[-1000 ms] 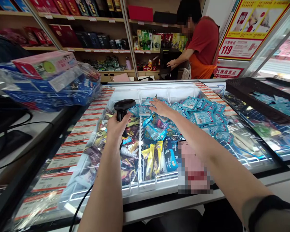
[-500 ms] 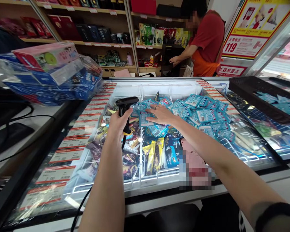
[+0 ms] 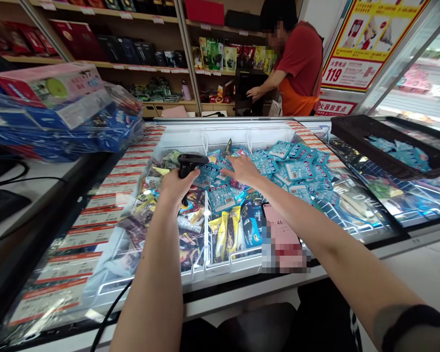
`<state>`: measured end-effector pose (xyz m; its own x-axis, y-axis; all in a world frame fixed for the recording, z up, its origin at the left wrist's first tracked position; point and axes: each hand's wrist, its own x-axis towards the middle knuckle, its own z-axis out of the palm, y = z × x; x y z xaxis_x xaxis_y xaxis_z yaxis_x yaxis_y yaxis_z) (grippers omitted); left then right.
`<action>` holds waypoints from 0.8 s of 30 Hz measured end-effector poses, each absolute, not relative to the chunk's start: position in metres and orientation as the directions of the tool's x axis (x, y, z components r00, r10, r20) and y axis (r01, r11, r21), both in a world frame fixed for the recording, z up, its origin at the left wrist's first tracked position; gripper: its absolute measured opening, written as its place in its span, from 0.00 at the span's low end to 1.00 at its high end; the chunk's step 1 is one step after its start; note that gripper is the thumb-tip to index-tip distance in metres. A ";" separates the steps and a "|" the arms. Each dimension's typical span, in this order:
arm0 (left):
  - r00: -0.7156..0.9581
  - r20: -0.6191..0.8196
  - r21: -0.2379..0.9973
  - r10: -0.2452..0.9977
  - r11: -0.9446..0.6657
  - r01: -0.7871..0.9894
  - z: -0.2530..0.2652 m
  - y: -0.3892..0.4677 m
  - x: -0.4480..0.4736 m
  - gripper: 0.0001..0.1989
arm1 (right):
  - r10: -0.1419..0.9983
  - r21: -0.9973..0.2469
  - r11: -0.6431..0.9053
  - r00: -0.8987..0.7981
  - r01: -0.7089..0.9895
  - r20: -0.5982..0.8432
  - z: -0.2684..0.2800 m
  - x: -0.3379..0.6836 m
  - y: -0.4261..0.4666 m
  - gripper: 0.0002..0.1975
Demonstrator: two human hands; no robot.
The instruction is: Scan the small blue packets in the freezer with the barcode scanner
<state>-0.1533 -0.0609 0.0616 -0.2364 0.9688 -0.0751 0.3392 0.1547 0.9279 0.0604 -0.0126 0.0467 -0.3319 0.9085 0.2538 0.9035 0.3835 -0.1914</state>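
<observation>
My left hand (image 3: 178,188) is wrapped around the handle of a black barcode scanner (image 3: 191,160), its head level over the freezer's left side. Just right of it, my right hand (image 3: 243,170) reaches over a spread of small blue packets (image 3: 297,170), fingers stretched and apart. Whether its fingertips touch the packets beneath cannot be made out. One blue packet (image 3: 223,198) with a barcode lies face up just in front of the right hand. A phone (image 3: 283,234) with a pink screen rests under my right forearm, near the freezer's front edge.
Wrapped ice creams (image 3: 225,232) fill wire baskets inside the freezer (image 3: 242,294). A dark basket (image 3: 399,124) holding more blue packets stands at right. Plastic-wrapped boxes (image 3: 64,115) are piled at left. Behind, a person in a red shirt (image 3: 302,56) stands by the shelves.
My right hand has lifted away from the barcoded blue packet and shifted toward the far side; the packet now lies nearer me. The scanner stays in my left hand. The view has swung slightly right.
</observation>
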 end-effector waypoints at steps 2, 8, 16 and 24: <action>-0.209 -0.032 0.923 0.977 0.110 0.369 0.061 -0.060 -0.152 0.24 | 0.928 -0.201 0.340 -0.294 0.919 0.227 0.048 0.057 -0.008 0.32; -0.130 0.021 0.917 0.991 0.033 0.399 0.062 -0.061 -0.148 0.21 | 0.955 -0.367 0.198 -0.094 0.909 0.282 0.056 0.072 -0.006 0.24; 0.029 0.011 0.907 1.000 -0.022 0.422 0.073 -0.069 -0.130 0.20 | 0.921 -0.765 0.204 0.146 0.611 0.362 0.057 0.140 -0.019 0.08; 0.232 0.039 0.847 0.972 -0.155 0.508 0.077 -0.077 -0.114 0.23 | 0.836 -0.875 0.273 0.352 0.401 0.422 0.037 0.189 -0.058 0.14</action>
<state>-0.1137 -0.0770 0.0772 0.2322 0.9719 0.0388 0.5078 -0.1552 0.8474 0.1893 -0.0585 0.0371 0.3518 0.8357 0.4217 0.4009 0.2726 -0.8746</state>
